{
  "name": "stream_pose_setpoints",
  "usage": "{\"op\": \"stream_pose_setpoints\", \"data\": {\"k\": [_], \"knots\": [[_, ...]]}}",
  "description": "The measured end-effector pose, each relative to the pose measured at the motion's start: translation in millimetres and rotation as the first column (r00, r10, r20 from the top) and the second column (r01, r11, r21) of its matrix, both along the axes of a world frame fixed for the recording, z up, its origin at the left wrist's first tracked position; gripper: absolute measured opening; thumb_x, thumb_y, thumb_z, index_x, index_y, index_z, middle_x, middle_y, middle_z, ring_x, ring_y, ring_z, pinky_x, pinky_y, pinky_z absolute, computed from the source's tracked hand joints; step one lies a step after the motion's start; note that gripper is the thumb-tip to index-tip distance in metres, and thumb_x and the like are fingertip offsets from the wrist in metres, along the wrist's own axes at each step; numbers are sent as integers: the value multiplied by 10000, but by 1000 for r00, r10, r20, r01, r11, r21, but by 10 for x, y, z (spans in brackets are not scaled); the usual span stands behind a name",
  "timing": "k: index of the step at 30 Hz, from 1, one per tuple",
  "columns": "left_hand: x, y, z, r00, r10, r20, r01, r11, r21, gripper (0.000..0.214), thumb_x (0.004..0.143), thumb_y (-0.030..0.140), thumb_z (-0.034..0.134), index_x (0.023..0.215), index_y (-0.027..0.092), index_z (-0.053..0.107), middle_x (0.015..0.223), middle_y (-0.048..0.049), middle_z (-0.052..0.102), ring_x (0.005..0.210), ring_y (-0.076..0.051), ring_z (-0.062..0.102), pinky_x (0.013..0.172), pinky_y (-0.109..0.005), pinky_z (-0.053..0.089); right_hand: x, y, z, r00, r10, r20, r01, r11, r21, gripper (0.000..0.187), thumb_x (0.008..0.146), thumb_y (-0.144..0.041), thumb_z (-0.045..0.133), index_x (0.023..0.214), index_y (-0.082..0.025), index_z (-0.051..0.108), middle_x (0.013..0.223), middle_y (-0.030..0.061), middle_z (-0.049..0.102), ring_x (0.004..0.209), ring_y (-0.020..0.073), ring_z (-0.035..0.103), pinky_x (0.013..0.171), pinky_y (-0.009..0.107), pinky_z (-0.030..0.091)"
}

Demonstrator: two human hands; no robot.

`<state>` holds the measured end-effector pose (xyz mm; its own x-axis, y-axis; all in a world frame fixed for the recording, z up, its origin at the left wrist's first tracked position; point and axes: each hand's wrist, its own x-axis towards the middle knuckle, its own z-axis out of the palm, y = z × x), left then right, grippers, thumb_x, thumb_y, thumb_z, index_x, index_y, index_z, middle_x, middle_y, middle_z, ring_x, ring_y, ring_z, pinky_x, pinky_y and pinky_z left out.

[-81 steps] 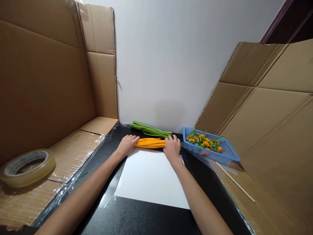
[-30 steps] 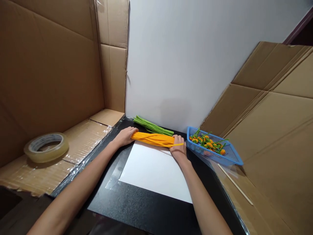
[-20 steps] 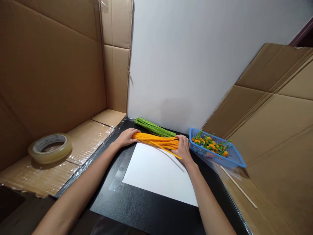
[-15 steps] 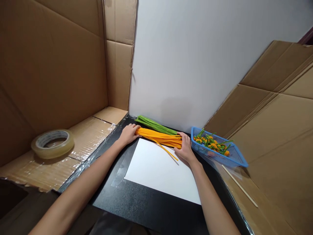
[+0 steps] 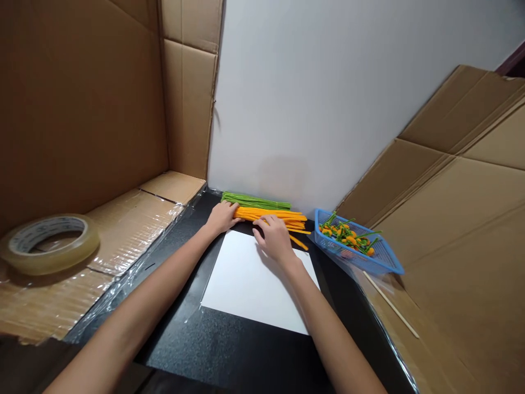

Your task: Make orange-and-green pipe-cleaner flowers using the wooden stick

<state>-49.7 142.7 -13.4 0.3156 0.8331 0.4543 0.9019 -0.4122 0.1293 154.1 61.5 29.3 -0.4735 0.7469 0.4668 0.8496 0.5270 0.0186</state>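
A person's left hand (image 5: pixel 222 216) rests palm down, fingers close together, on the left end of a bundle of orange pipe cleaners (image 5: pixel 273 214) on a black tabletop (image 5: pixel 213 350). The right hand (image 5: pixel 274 238) sits just nearer, fingers slightly spread, with its fingertips at the bundle's near edge. Neither hand pinches anything.

The bundle lies crosswise near the far edge of the tabletop, just beyond a sheet of white paper (image 5: pixel 250 287), under the heel of the right hand. A few loose orange strands (image 5: pixel 298 242) stray from its right end toward the paper. Just beyond it, near a white wall (image 5: pixel 311 109), lies a bunch of green pipe cleaners (image 5: pixel 255 201). To the right, a blue mesh basket (image 5: pixel 361 266) holds small orange-and-green pipe-cleaner pieces, with a thin wooden stick (image 5: pixel 391 306) on cardboard nearby. At left, a roll of clear adhesive tape (image 5: pixel 53 262) sits on a plastic-covered cardboard sheet (image 5: pixel 131 230).

The work in hand appears to be evening the orange strands into a tidy row. Those strays at the right end would call for drawing back into line under light, flat pressure.
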Motion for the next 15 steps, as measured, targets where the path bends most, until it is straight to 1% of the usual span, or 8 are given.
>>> {"op": "stream_pose_setpoints", "data": {"k": [1, 3, 5, 7, 8, 11, 15], "knots": [[-5, -5, 4, 1000, -6, -2, 6, 1000, -2, 455, 870, 560, 591, 1141, 195, 585, 1073, -136, 653, 1060, -287, 580, 853, -353, 436, -77, 54, -43, 998, -62, 29, 63, 998, -21, 269, 928, -295, 530, 1161, -203, 628, 1115, 109, 647, 1053, 274, 528, 901, 392, 402], [-12, -10, 13, 1000, -20, -11, 20, 1000, -5, 454, 877, 566, 578, 1143, 198, 581, 1089, -129, 654, 1067, -279, 580, 860, -345, 437, -168, 187, -128, 979, -177, 100, 178, 984, 2, 303, 917, -319, 564, 1183, -178, 596, 1109, 131, 642, 1025, 290, 525, 836, 388, 404], [-13, -7, 22, 999, -33, -26, 32, 999, -11, 450, 891, 575, 552, 1137, 199, 583, 1085, -119, 662, 1056, -270, 588, 860, -338, 438, -194, 322, -199, 959, -234, 158, 227, 972, 60, 255, 928, -292, 552, 1147, -169, 594, 1088, 136, 639, 991, 288, 524, 800, 379, 390], [-8, 0, 27, 999, -37, -40, 36, 999, -20, 453, 903, 580, 525, 1128, 191, 588, 1071, -118, 674, 1041, -269, 597, 854, -339, 438, -179, 427, -249, 953, -239, 184, 226, 970, 88, 192, 953, -222, 495, 1098, -164, 607, 1056, 136, 640, 970, 277, 522, 785, 370, 370], [-4, 3, 27, 998, -34, -45, 33, 999, -24, 459, 907, 582, 515, 1125, 184, 590, 1067, -123, 677, 1035, -273, 600, 851, -344, 438, -163, 463, -267, 954, -230, 194, 215, 972, 93, 194, 965, -190, 457, 1071, -162, 617, 1039, 136, 642, 963, 272, 522, 782, 368, 361], [6, 11, 27, 998, -15, -59, 13, 999, -36, 475, 914, 583, 498, 1111, 163, 599, 1058, -141, 682, 1024, -288, 605, 844, -359, 435, -95, 501, -296, 956, -177, 234, 159, 983, 94, 289, 989, -142, 358, 1024, -158, 644, 1016, 137, 653, 956, 267, 518, 790, 373, 335], [14, 15, 34, 997, 11, -77, -15, 999, -53, 463, 905, 583, 512, 1059, 158, 612, 1043, -148, 683, 1023, -297, 607, 832, -368, 432, 14, 454, -281, 956, -101, 277, 79, 993, 90, 351, 998, -139, 306, 1054, -150, 652, 1055, 144, 655, 1003, 279, 498, 842, 390, 311]]}}
